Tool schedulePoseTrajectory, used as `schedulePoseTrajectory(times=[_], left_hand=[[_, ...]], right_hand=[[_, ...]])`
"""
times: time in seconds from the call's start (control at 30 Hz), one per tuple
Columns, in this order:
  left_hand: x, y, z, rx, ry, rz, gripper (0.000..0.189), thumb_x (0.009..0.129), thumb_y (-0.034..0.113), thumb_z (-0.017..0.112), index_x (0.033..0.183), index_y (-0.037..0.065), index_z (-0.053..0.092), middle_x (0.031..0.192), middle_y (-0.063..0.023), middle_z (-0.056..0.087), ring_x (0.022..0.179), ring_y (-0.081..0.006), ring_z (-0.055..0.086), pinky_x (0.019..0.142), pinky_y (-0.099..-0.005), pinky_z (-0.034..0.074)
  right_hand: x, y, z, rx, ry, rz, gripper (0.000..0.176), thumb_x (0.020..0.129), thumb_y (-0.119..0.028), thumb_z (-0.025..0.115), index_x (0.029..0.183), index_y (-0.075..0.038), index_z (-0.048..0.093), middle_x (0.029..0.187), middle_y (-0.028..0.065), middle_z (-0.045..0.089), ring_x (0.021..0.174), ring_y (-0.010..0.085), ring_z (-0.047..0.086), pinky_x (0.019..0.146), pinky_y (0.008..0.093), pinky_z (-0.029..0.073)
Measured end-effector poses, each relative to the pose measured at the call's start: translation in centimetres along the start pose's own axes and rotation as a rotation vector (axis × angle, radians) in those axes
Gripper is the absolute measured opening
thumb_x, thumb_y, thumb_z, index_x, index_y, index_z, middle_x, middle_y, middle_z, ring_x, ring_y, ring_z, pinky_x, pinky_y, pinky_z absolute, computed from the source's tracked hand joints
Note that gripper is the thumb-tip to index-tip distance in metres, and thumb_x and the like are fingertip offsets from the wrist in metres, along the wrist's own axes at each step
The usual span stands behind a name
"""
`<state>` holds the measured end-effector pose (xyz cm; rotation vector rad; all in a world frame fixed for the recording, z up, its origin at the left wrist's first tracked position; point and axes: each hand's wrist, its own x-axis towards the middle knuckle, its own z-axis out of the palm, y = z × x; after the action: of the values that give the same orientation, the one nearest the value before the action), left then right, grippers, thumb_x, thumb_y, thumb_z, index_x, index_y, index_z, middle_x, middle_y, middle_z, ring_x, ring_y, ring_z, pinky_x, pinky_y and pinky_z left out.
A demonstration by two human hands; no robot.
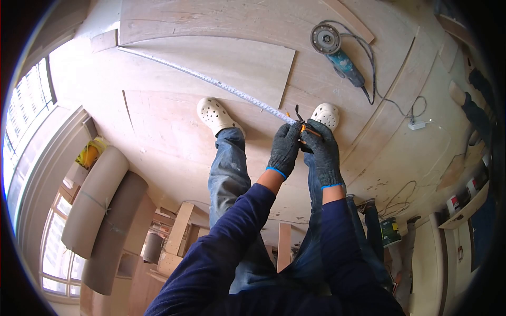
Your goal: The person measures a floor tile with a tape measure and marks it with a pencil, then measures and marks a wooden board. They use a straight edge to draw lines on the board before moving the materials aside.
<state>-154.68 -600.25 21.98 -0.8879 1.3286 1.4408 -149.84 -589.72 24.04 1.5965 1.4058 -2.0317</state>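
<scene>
A tape measure's white blade (pixel 211 80) runs from the upper left, across a pale board (pixel 253 60) on the floor, down to my hands. My left hand (pixel 284 145), in a dark grey glove with a blue cuff, is closed on the tape measure at the near end of the blade. Pressed up beside it, my gloved right hand (pixel 323 152) is closed around the black and orange end of the tape measure, mostly hidden by fingers. A black strap sticks up there, and a thin orange piece (pixel 312 131) shows at the right fingers.
An angle grinder (pixel 343 66) with its cord lies at the upper right. My cream clogs (pixel 216 116) stand at the board's near edge. Rolled sheets (pixel 97 195) lean at the left by the windows. Another person's gloved arm (pixel 477 118) shows at far right.
</scene>
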Motion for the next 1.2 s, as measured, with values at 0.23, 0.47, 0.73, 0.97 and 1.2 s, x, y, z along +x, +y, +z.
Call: schedulePoseTrajectory(times=[0.23, 0.47, 0.73, 0.97, 1.2], left_hand=[[-0.4, 0.9, -0.3, -0.006, 0.01, 0.001, 0.036, 0.099, 0.037, 0.055, 0.111, 0.004, 0.063, 0.094, -0.0049, 0.064, 0.082, -0.013, 0.06, 0.073, -0.0274, 0.05], [0.3, 0.5, -1.5, -0.018, 0.014, 0.014, 0.034, 0.099, 0.036, 0.055, 0.11, 0.005, 0.063, 0.093, -0.0043, 0.064, 0.08, -0.0121, 0.06, 0.071, -0.0267, 0.049], [-0.2, 2.1, -0.9, -0.13, 0.066, -0.013, 0.029, 0.098, 0.031, 0.058, 0.103, 0.003, 0.063, 0.087, -0.0029, 0.061, 0.076, -0.0105, 0.053, 0.067, -0.0265, 0.044], [0.2, 1.6, -1.8, -0.093, 0.027, -0.007, 0.034, 0.097, 0.035, 0.059, 0.111, 0.004, 0.063, 0.092, -0.0032, 0.062, 0.081, -0.0115, 0.059, 0.072, -0.0266, 0.049], [0.2, 2.0, -1.9, -0.111, 0.042, -0.001, 0.03, 0.096, 0.03, 0.062, 0.11, 0.004, 0.062, 0.095, -0.0033, 0.062, 0.084, -0.0128, 0.06, 0.075, -0.0292, 0.051]], right_hand=[[0.3, 0.2, 0.3, -0.058, 0.005, 0.023, 0.043, 0.082, -0.017, 0.078, 0.12, -0.002, 0.065, 0.102, 0.0077, 0.07, 0.082, 0.0131, 0.068, 0.067, 0.0252, 0.057], [0.5, -0.4, 1.0, -0.029, -0.063, 0.057, 0.041, 0.085, -0.018, 0.076, 0.121, -0.002, 0.063, 0.105, 0.0073, 0.068, 0.085, 0.0114, 0.066, 0.07, 0.0238, 0.056], [0.7, -0.5, 1.5, -0.035, -0.086, 0.066, 0.04, 0.087, -0.016, 0.073, 0.122, -0.001, 0.062, 0.11, 0.0089, 0.067, 0.09, 0.0141, 0.067, 0.072, 0.0255, 0.059], [0.8, -0.7, 1.6, -0.03, -0.105, 0.071, 0.041, 0.087, -0.018, 0.072, 0.123, -0.001, 0.061, 0.11, 0.0112, 0.066, 0.09, 0.0187, 0.068, 0.072, 0.0297, 0.06], [1.0, -0.3, 1.4, -0.049, -0.106, 0.114, 0.042, 0.088, -0.017, 0.071, 0.125, 0.001, 0.06, 0.112, 0.0115, 0.066, 0.091, 0.0171, 0.068, 0.071, 0.0283, 0.06]])
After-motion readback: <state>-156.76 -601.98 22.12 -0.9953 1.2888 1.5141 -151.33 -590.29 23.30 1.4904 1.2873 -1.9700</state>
